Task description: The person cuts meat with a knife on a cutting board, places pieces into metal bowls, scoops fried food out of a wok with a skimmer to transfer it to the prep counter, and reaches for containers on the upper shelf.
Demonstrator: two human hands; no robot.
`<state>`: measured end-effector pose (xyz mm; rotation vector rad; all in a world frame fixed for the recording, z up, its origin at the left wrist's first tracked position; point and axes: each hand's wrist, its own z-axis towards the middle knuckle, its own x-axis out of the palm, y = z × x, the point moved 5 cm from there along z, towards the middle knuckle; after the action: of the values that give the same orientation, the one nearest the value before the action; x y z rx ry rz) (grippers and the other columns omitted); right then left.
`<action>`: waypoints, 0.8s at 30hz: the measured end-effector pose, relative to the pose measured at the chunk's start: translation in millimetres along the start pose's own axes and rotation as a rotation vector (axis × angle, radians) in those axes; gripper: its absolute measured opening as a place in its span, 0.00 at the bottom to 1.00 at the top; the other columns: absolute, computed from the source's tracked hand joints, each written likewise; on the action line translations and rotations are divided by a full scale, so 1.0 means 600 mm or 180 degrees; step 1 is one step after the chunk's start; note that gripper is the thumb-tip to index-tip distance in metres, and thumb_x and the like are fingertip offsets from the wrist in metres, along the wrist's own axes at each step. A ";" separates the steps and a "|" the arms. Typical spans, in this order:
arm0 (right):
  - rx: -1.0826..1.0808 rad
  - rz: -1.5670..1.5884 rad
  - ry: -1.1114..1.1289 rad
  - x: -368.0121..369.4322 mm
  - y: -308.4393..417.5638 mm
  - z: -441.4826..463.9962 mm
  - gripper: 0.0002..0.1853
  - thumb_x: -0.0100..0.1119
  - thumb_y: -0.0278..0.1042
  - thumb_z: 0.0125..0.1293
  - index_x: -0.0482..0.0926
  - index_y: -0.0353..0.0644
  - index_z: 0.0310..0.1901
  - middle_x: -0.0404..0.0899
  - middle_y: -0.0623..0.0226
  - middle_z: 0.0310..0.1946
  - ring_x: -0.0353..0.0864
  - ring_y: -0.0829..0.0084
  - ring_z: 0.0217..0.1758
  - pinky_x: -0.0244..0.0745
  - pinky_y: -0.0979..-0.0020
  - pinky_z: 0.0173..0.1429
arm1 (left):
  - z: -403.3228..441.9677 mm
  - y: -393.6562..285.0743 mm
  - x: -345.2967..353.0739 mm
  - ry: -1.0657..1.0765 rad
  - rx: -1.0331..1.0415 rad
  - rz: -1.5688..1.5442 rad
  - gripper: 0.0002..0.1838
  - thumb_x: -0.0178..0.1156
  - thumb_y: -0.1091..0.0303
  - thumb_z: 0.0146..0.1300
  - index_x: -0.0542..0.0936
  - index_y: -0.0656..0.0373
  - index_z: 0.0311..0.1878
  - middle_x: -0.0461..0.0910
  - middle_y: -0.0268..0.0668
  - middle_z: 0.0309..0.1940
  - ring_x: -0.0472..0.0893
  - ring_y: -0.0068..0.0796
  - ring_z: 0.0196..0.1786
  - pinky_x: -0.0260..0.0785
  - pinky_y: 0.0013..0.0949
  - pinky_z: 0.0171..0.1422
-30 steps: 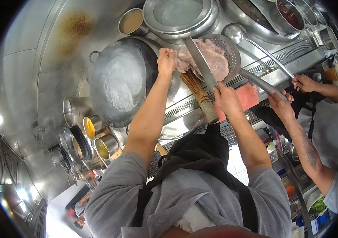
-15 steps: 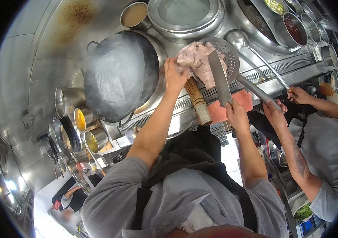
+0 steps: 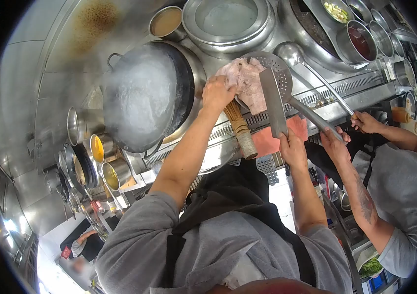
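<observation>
A person seen from above, in grey sleeves and a dark apron, works at a steel tabletop in a kitchen. Pale raw-looking meat lies just above the middle of the frame, over a round perforated strainer. The left hand is at the meat's left edge, its grip closed on it with the fingers bent. The right hand, right of centre, has its grip wrapped around the handle of a cleaver; the broad blade points up, in front of the meat's right side. A bound brush slants below the meat, bristles upward, beside a red-orange cloth. At the right, a co-worker's hand holds the strainer's long handle, and that person's other hand holds a ladle. Left of centre sits a large dark wok with a pale, steaming surface inside. A wide steel basin stands at top centre, beside a pot of brown liquid.
</observation>
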<state>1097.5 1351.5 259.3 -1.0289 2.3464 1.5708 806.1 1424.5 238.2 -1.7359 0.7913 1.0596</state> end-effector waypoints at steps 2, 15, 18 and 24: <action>-0.0011 -0.0019 -0.0042 -0.002 0.000 -0.001 0.11 0.50 0.36 0.66 0.75 0.36 0.40 0.77 0.41 0.29 0.77 0.40 0.39 0.70 0.49 0.41 | -0.022 -0.002 0.007 -0.0061 0.0114 -0.0070 0.34 0.65 0.50 0.50 0.73 0.62 0.58 0.76 0.52 0.52 0.70 0.48 0.63 0.64 0.51 0.63; 0.0295 0.0199 0.0006 -0.018 -0.003 -0.028 0.12 0.50 0.37 0.66 0.76 0.35 0.40 0.77 0.43 0.27 0.79 0.42 0.36 0.70 0.52 0.39 | 0.001 0.036 0.003 -0.0943 0.0135 -0.0351 0.38 0.68 0.69 0.47 0.65 0.52 0.64 0.71 0.58 0.53 0.72 0.59 0.58 0.67 0.48 0.61; 0.0052 0.0020 -0.0264 -0.018 -0.027 -0.037 0.13 0.51 0.37 0.66 0.76 0.35 0.40 0.77 0.45 0.23 0.80 0.47 0.31 0.71 0.54 0.37 | 0.028 0.004 -0.045 -0.0047 -0.0667 0.0194 0.33 0.62 0.65 0.50 0.69 0.57 0.63 0.80 0.57 0.45 0.80 0.51 0.52 0.73 0.46 0.56; 0.0376 0.0291 -0.0247 -0.032 -0.034 -0.082 0.13 0.51 0.38 0.67 0.76 0.34 0.37 0.75 0.53 0.16 0.80 0.54 0.23 0.71 0.57 0.34 | 0.103 -0.099 -0.122 0.0617 -0.0183 0.1073 0.18 0.60 0.62 0.53 0.83 0.56 0.47 0.81 0.47 0.49 0.80 0.48 0.53 0.72 0.41 0.58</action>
<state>1136.9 1313.5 274.8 -0.8321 2.4316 1.4535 806.3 1508.0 314.2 -1.8128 1.2188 1.1540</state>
